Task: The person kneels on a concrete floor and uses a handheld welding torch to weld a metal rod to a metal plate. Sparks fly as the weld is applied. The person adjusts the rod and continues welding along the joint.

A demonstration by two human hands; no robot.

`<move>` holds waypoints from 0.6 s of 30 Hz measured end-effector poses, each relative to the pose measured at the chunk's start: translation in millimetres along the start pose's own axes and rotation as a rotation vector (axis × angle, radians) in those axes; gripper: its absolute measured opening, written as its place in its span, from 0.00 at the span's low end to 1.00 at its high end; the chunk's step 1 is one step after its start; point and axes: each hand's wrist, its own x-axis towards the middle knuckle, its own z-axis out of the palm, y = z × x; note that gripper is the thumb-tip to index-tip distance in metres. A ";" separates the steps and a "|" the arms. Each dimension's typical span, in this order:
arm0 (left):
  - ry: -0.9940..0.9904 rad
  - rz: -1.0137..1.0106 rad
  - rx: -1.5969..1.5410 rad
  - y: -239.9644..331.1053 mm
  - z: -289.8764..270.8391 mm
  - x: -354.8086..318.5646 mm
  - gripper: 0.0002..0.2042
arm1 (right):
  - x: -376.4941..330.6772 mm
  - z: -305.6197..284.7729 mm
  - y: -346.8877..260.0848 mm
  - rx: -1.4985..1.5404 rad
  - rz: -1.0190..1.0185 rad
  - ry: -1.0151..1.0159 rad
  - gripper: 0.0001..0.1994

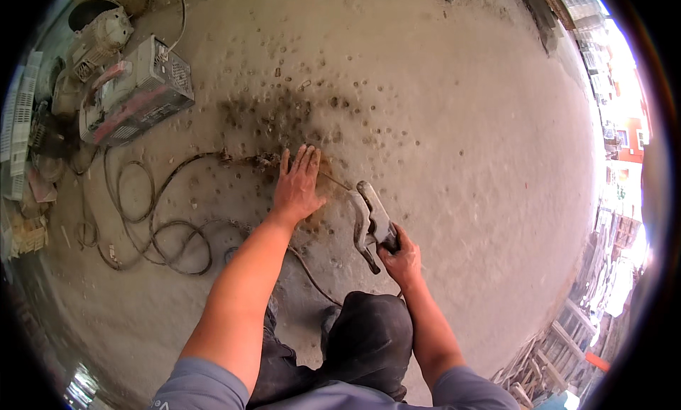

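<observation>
My right hand (401,258) is closed round the dark handle of a welding electrode holder (378,215), a worn metal clamp with a separate lever at its left. From its jaws a thin welding rod (336,180) runs up and left toward my left hand (298,184). That hand is stretched out with its fingers straight, thumb apart, above the scorched floor. Just left of its fingers lies a rough, dark clump (266,160) at the end of a cable. Whether my left hand touches the rod or the floor, I cannot tell.
A dusty welding machine (138,94) stands at the upper left beside a grey motor (106,34). Looped dark cables (159,225) lie across the floor at left. Stacked wood (546,364) lines the lower right edge. My bent knee (369,332) is close below the holder.
</observation>
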 end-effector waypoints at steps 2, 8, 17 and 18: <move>0.011 -0.024 0.032 -2.4 -5.6 5.9 0.56 | -0.6 -0.6 0.3 0.020 -0.004 0.020 0.28; 0.014 -0.086 0.048 -6.1 -8.7 7.1 0.55 | -2.4 -0.7 4.9 0.050 0.025 0.014 0.28; 0.072 -0.031 0.031 -1.3 -2.2 7.0 0.54 | -0.7 0.9 3.8 0.042 0.010 -0.017 0.28; 0.121 -0.014 0.015 -1.5 0.3 6.5 0.55 | -0.6 1.2 3.6 0.024 0.002 -0.018 0.28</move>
